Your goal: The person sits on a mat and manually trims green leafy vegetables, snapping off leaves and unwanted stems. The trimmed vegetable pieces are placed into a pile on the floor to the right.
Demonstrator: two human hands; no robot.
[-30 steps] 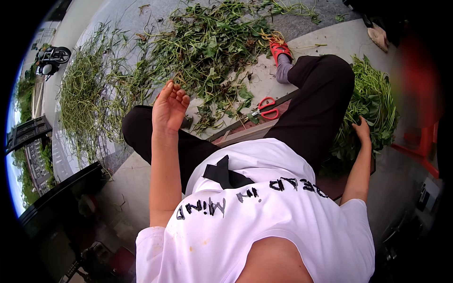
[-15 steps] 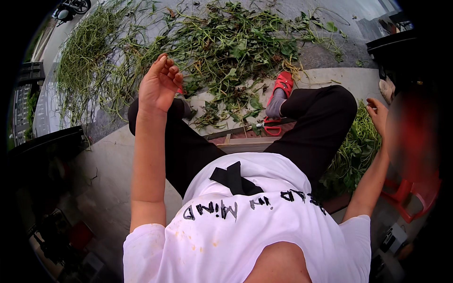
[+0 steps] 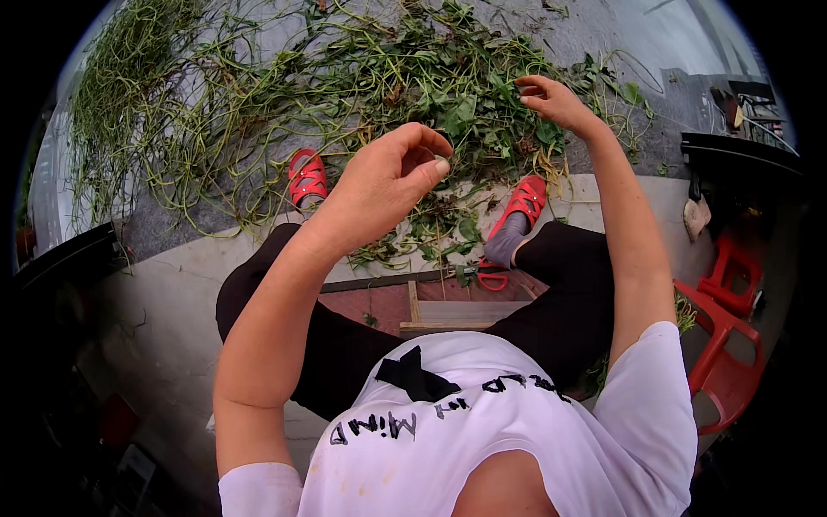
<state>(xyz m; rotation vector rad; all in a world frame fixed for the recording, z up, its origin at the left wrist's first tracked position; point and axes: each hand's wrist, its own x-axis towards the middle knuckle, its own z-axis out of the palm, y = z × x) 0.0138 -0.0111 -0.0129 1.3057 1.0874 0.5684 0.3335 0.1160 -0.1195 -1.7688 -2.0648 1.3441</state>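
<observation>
A wide heap of leafy green vines [image 3: 431, 77] lies on the ground before my feet. My left hand [image 3: 379, 185] hovers over its near side, fingers loosely curved with a gap to the thumb; nothing shows in it. Over the right part of the heap, my right hand [image 3: 556, 103] reaches out with fingers apart, holding nothing visible. Whether its fingertips touch the leaves, I cannot tell. Long thin green stems [image 3: 129, 95], mostly bare of leaves, are spread at the far left. Between my legs, near my right foot, lie red-handled scissors [image 3: 492, 277].
My feet, in red sandals [image 3: 307, 175], stand at the heap's near edge. A low wooden frame [image 3: 413, 302] sits between my legs. Red plastic stools [image 3: 724, 345] stand at the right, with a pale shoe [image 3: 696, 215] beyond. More greens [image 3: 685, 312] show beside my right thigh.
My left hand has turned over from palm up and moved right, toward the middle. From beside the greens at my right, my right hand has swung forward and inward over the heap.
</observation>
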